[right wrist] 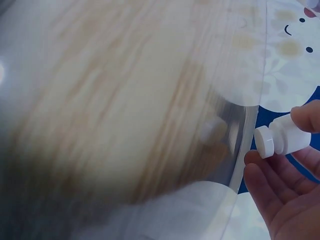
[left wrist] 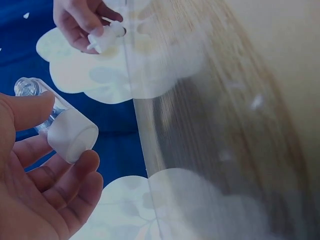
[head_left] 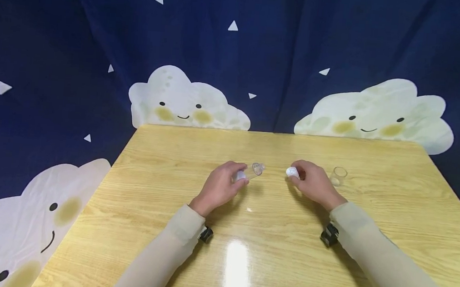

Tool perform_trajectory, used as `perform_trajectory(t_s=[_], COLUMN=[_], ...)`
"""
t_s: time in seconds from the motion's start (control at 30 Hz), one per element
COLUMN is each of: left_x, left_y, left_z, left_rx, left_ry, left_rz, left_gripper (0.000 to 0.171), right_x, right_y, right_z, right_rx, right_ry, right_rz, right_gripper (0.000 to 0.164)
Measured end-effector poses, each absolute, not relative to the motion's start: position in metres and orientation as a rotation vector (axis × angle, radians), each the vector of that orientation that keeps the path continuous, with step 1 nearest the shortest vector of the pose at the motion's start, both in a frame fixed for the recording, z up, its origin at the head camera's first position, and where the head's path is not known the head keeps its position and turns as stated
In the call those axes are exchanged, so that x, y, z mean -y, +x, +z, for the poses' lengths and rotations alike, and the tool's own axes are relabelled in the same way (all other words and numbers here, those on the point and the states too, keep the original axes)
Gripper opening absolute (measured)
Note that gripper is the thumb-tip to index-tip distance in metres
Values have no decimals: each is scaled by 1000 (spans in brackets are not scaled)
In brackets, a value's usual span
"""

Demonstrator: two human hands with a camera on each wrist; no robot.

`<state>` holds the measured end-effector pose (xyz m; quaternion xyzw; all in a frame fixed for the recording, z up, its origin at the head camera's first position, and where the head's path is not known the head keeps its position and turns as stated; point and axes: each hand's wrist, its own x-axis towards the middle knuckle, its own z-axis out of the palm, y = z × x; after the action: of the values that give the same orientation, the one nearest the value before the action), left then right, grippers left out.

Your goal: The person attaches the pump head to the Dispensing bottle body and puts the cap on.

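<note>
In the head view, we saw the left hand pinching a small clear bottle between thumb and fingers, its white end tucked into the grip and its transparent neck pointing across toward the other hand. The right hand had a small white piece pinched at the fingertips, its round face turned toward the bottle. Bottle and piece were apart, both held over the wooden table. Just beyond the right hand, we noted a clear cup standing on the tabletop, its round rim upward.

In the left wrist view, we saw the thumb laid along the bottle's upper side, with the fingers curled under it and a fingertip at the white end. The bottle lay tilted, its glassy, ringed neck at the upper left and its wider white end at the lower right. The right hand, farther off, pinched the white piece.

In the right wrist view, we made out the white piece best: a broad flat disc, a narrower neck and a smooth cylindrical body. The thumb pressed on the body from above, with fingers bent beneath; whether they touched the disc, we could not tell.
</note>
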<state>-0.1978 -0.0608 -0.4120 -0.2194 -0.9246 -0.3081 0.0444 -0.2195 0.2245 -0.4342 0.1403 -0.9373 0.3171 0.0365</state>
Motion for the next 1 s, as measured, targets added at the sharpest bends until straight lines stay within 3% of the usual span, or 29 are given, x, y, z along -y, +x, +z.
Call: perform_trajectory(t_s=[1.0], left_x=[62], left_y=[-197], left_z=[-415], left_rx=[2821], left_ry=[-697], left_rz=[-963], left_gripper=[40], right_x=[-222], right_y=[-208], right_z=[-419], right_rx=[2837], right_ry=[482], right_rz=[977], right_gripper=[34])
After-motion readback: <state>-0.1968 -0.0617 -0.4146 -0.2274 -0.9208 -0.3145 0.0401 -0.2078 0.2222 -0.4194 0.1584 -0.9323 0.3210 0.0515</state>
